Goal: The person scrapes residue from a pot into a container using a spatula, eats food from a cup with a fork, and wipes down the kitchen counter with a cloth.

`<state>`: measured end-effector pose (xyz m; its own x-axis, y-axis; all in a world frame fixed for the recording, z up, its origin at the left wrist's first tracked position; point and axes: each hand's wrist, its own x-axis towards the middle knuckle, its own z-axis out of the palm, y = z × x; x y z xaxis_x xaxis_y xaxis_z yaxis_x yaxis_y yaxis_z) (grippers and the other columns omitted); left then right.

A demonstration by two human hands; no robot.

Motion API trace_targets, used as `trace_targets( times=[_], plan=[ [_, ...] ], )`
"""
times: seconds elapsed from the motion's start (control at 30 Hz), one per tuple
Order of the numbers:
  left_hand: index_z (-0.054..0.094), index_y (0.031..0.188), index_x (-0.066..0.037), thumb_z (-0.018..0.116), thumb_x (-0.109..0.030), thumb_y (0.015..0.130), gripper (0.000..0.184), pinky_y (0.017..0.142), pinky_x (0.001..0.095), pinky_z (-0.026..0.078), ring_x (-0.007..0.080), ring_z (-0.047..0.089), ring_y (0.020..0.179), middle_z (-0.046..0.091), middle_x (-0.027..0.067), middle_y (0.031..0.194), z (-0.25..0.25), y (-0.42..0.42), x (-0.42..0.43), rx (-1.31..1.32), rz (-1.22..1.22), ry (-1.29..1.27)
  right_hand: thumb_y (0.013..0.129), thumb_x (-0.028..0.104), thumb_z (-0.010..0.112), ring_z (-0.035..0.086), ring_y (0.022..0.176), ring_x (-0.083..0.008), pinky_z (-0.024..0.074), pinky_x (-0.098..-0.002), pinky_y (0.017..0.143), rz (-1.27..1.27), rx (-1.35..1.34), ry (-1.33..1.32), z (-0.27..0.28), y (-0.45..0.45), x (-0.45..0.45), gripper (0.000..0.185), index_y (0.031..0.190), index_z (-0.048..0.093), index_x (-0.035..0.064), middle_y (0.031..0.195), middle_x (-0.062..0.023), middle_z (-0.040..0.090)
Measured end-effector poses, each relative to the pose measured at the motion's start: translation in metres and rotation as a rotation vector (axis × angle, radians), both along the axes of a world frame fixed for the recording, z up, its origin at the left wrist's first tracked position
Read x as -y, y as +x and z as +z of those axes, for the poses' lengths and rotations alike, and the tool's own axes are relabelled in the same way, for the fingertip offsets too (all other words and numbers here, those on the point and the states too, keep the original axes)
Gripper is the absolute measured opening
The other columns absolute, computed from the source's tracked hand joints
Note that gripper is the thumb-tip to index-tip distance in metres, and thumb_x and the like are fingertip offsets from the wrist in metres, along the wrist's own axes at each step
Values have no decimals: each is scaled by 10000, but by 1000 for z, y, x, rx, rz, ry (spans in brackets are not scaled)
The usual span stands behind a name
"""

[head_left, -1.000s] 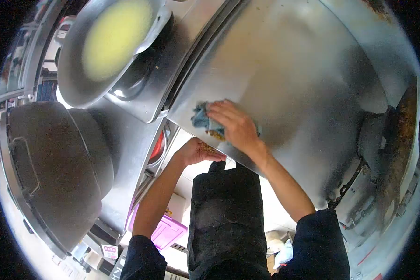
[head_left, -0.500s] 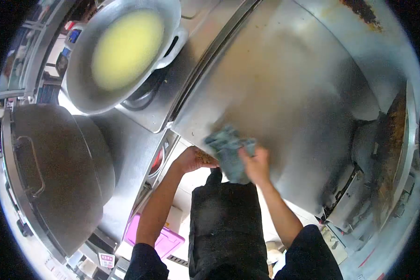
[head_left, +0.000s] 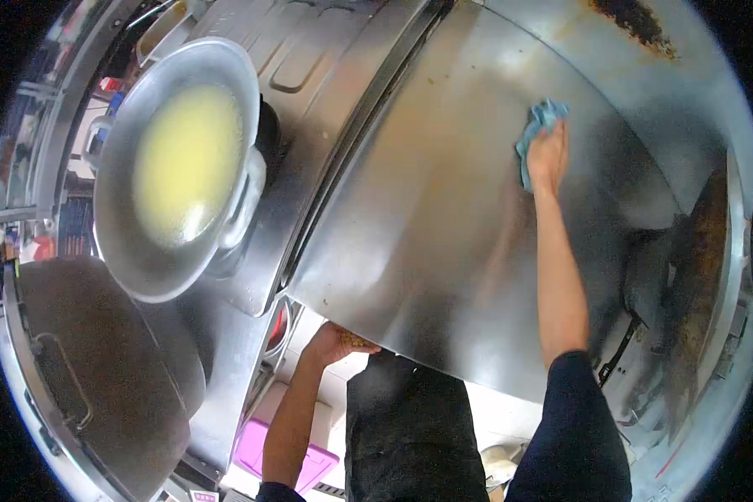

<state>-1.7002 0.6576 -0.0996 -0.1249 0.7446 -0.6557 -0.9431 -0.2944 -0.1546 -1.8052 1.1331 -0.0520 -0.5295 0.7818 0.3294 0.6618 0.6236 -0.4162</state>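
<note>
My right hand (head_left: 547, 159) is stretched far over the stainless steel counter (head_left: 418, 209), closed on a bunched blue-green cloth (head_left: 529, 138) that lies against the metal. At the counter's near edge my left hand (head_left: 330, 345) is cupped low, its fingers partly under the rim. A small heap of yellow-brown crumbs (head_left: 356, 340) shows in its palm; exactly what they are I cannot make out. A few dark specks dot the steel.
To the left, a large metal pan (head_left: 117, 226) of pale yellow liquid stands on a stove top. A big grey lid or pot with a wire handle (head_left: 67, 381) is nearer. A pink lid (head_left: 289, 456) lies below. Rusty, stained metal (head_left: 694, 301) borders the right.
My right hand has carried the cloth from the near edge far forward and right across the counter. My left hand stays at the edge with the crumbs. The view has shifted.
</note>
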Motion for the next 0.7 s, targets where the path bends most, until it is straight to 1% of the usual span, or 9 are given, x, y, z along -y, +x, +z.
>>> trace_targets(
  times=[0.1,0.2,0.33,0.4,0.5,0.57,0.6,0.63,0.7],
  plan=[
    [327,1295,-20,331,-377,916,521,773,629,467,432,490,1078,446,210,1252,1,4,1,-304,-165,-137,820,66,473,428,1176,-325,338,-386,1001,311,-37,74,-3,-73,-7,371,1182,489,-16,1256,-190,468],
    [312,1296,-11,325,-386,919,532,751,605,490,424,537,1002,459,208,1234,0,0,3,-170,-62,-115,789,6,474,467,1138,-325,364,-374,975,645,-126,17,-5,-107,37,370,1153,536,33,1212,-183,507],
    [343,1281,-5,347,-391,916,531,731,534,521,397,588,911,483,211,1208,-5,-6,12,-301,-115,-172,712,-55,472,465,1151,-286,370,-337,985,864,-66,-167,-14,-70,137,431,1120,559,54,1223,-125,515],
    [361,1273,-6,359,-409,910,542,729,510,526,384,594,906,498,209,1191,-6,-9,12,-385,-141,-125,763,-15,456,471,1145,-278,348,-365,1003,986,-100,-160,-7,-33,195,405,1141,563,85,1220,-116,521],
    [399,1256,-14,395,-459,888,577,751,475,523,347,610,889,538,191,1144,-4,-11,19,-523,-219,-114,749,19,468,406,1219,-267,238,-419,1073,1229,-17,-240,3,39,272,459,1201,513,82,1347,-92,403],
    [413,1252,-39,412,-483,875,583,779,486,506,332,592,944,525,165,1175,-15,-5,30,-606,-182,49,744,71,484,414,1214,-254,239,-419,1072,1309,-70,-332,10,84,314,423,1164,542,72,1305,-100,452],
    [431,1247,-65,424,-488,866,569,860,476,467,309,555,1027,505,141,1213,-13,6,27,-362,57,-201,744,84,478,424,1208,-234,246,-414,1066,1376,-55,-364,19,102,324,417,1154,550,76,1290,-98,469],
    [431,1247,-65,424,-488,866,569,860,476,467,309,555,1027,505,141,1213,-18,12,31,-366,56,-198,695,40,520,424,1209,-215,282,-382,1050,1389,-77,-420,15,116,333,436,1127,571,72,1280,-86,482],
    [408,1238,10,406,-301,900,460,883,458,462,291,532,1063,477,143,1240,-47,21,51,-110,394,246,683,-17,551,478,1162,-230,354,-349,1000,1375,10,-764,35,132,329,412,1087,593,55,1223,-97,532]
  ],
)
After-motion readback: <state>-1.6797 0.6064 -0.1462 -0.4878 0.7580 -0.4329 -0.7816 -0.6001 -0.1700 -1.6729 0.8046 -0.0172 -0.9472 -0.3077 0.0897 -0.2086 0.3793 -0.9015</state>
